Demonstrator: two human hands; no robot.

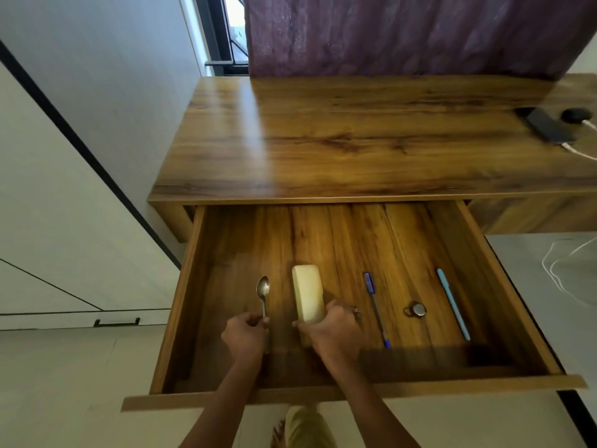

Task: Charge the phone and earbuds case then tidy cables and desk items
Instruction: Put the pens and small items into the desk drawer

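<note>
One desk (323, 130); far right on top, one phone (549, 126) and one earbuds case (576, 115), each cabled. One open drawer (504, 273): one cream case (307, 294) grasped by right hand (336, 334), one spoon (263, 294) pinched by left hand (247, 334), two pens, dark blue (374, 305) and light blue (452, 302), one small round metal item (415, 309).

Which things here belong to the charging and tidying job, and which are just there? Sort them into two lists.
Job:
phone, plugged in
earbuds case, plugged in
cables
spoon, in left hand
cream case, in right hand
dark blue pen
light blue pen
small round metal item
drawer

Just there:
curtain
window
</note>
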